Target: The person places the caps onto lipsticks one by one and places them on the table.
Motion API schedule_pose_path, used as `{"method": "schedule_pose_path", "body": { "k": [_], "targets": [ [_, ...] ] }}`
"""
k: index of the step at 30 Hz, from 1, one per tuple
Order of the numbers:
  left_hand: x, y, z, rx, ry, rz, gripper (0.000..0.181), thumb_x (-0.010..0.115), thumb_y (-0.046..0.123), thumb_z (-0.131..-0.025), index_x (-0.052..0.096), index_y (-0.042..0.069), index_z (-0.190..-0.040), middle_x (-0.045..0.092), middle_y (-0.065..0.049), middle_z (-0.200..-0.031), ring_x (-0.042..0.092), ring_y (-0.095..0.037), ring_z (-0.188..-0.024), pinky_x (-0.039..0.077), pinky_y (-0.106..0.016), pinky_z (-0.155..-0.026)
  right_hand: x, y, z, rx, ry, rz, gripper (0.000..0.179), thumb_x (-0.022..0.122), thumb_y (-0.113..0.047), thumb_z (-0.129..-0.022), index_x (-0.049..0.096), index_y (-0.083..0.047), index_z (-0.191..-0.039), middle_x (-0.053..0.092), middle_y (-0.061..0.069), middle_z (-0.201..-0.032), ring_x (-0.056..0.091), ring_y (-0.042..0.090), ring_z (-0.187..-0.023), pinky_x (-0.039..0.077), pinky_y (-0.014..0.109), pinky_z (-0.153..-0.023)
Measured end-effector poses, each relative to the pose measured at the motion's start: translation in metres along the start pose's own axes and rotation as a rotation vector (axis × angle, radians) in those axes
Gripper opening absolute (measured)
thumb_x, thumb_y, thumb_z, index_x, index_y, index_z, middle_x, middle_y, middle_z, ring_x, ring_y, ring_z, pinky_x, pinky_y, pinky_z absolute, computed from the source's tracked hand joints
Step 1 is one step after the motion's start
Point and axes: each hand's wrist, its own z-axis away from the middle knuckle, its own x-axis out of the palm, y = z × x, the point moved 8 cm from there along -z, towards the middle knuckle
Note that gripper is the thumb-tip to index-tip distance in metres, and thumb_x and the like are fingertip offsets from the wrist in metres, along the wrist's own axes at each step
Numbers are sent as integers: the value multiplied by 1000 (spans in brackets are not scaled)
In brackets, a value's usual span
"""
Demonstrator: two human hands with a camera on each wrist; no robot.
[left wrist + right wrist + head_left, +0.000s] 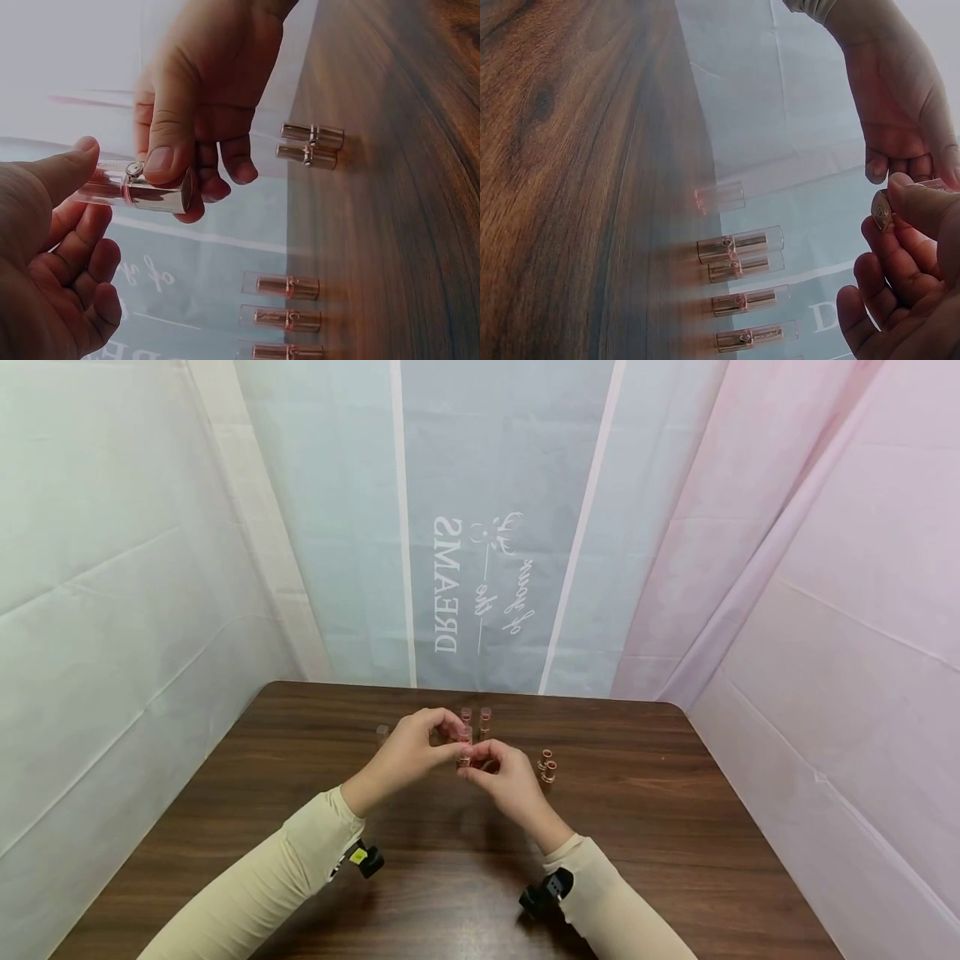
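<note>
Both hands hold one lipstick (pixel 154 193) with a clear cap and a shiny gold base, lifted above the table. My left hand (pixel 408 745) pinches it at the clear cap end. The thumb and fingers of my right hand (pixel 513 781) grip the gold base, whose flat end (pixel 882 211) faces the right wrist camera. The cap sits over the tube. Behind the hands stand several capped lipsticks (pixel 485 722), partly hidden in the head view. To the right of my right hand, two lipsticks without caps (pixel 550 771) stand close together.
A lone clear cap (pixel 720 197) stands on the table beside the row of capped lipsticks (pixel 741 245). The dark wooden table (pixel 645 860) ends at a hanging cloth (pixel 345 568) with printed lettering. Pale cloth walls rise on both sides.
</note>
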Motion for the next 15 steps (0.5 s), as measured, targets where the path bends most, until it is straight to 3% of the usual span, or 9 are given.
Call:
{"method": "schedule_pose_path", "body": {
  "k": [15],
  "targets": [
    [1,-1,0,-11,-11,29,16,81,25,-91,69,20,-100,68,6,-91,64,-16,-83,52,-29,-69,-1,-4,1,17,5,-36,21,86,-16,-84,75,-13,-101,73,1,-92,66,20,-80,52,23,-67]
  ]
}}
